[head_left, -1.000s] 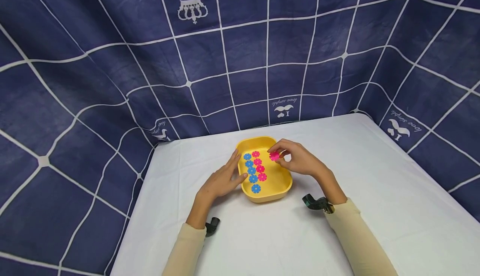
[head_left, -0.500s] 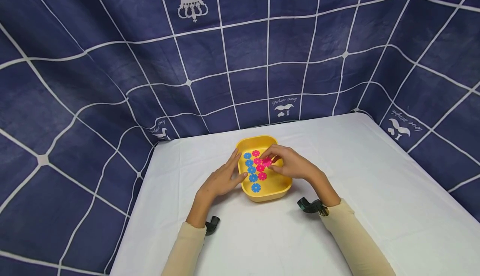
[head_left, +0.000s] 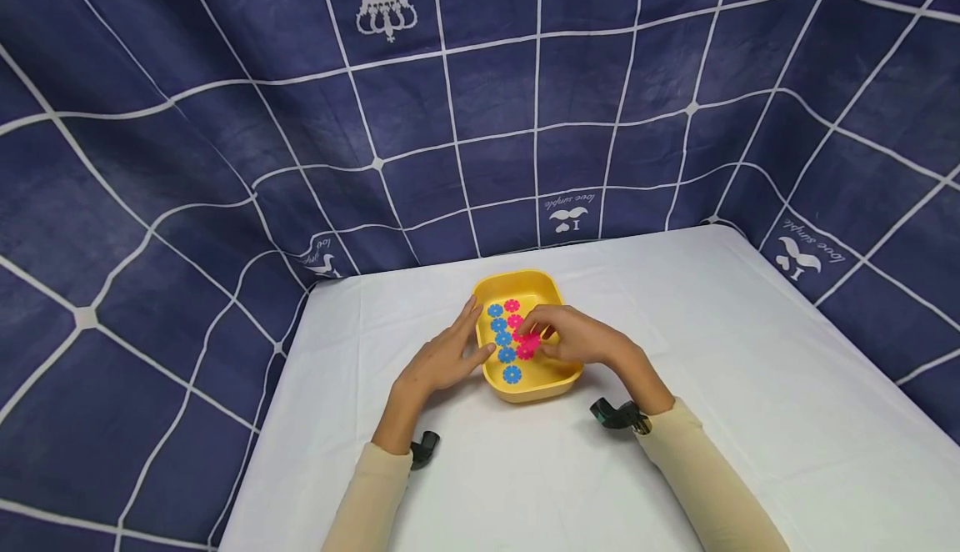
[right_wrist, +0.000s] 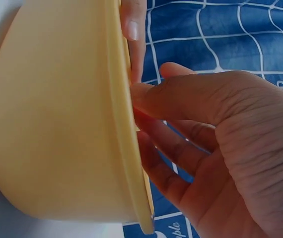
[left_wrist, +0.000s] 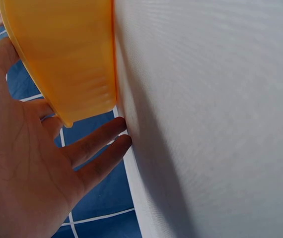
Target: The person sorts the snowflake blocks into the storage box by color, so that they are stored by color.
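A yellow plastic tub (head_left: 551,375) with rounded corners stands on the white-covered table. Inside it, a column of several blue flower-shaped discs (head_left: 503,338) runs along the left, and beside them is a column of pink flower-shaped discs (head_left: 512,306). My right hand (head_left: 576,335) reaches over the tub's right side and pinches a pink flower-shaped disc (head_left: 531,342) over the lower pink ones. That hand partly covers the column. My left hand (head_left: 444,358) rests against the left rim with straight, spread fingers. From the right wrist, the tub's wall hides the discs.
A white cloth (head_left: 510,485) covers the table. Behind and at both sides hangs a dark blue curtain (head_left: 495,93) with white grid lines. Black cameras are strapped at the left wrist (head_left: 425,449) and right wrist (head_left: 617,415).
My right hand has moved left and towards me inside the tub, carrying the pink disc from the right side to the lower pink column. The left hand stays put.
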Available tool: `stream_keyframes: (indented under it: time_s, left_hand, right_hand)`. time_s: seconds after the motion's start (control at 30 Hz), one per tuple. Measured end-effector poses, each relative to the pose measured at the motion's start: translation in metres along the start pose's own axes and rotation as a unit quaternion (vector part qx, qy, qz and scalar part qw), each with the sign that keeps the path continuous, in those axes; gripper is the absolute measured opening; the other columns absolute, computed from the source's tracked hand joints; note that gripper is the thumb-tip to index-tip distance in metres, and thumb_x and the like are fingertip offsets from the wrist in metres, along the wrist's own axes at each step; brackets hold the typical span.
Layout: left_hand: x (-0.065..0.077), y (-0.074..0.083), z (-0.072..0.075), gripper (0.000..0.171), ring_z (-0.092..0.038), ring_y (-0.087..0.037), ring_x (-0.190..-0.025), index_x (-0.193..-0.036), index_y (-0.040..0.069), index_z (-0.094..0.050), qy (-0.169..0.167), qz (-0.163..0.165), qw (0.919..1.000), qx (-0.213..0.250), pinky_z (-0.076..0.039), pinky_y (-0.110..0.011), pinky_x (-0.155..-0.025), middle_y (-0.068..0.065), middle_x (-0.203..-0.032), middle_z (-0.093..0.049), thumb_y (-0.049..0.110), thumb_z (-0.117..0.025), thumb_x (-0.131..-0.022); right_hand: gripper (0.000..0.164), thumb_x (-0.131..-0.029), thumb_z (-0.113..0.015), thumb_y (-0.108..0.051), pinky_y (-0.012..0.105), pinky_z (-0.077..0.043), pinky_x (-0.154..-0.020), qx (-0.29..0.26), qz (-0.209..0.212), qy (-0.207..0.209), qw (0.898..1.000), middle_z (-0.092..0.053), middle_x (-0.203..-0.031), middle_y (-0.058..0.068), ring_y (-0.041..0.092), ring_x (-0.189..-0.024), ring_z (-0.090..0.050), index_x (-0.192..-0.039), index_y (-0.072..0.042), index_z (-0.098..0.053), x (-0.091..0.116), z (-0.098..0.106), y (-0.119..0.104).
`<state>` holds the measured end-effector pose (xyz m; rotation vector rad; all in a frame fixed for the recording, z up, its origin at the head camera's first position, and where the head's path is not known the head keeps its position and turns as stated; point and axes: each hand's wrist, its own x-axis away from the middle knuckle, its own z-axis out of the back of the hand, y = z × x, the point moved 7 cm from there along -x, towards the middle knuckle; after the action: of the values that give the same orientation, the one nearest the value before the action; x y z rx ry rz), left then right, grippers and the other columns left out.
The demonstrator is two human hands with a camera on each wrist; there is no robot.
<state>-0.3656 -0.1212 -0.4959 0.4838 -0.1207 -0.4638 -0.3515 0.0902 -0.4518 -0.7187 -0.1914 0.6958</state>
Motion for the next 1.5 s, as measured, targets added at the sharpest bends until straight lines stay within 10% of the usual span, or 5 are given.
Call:
stream_keyframes:
  time_s: [1.5]
  left_hand:
    - [-0.002, -0.001, 0.001, 0.089, -0.036, -0.029, -0.160, -0.174, 0.019, -0.019, 0.000, -0.005, 1.0000, 0.004, -0.040, -0.057, -0.123, 0.013, -0.181, -0.002, 0.066, -0.051, -0.106]
  right_hand:
    - [0.024, -0.089, -0.086, -0.005, 0.027, -0.057, -0.081, 0.069, -0.021, -0.091, 0.993, -0.073, -0.098, -0.001, 0.011, -0.083, -0.060, -0.111, -0.011, -0.078, -0.008, -0.040, 0.004]
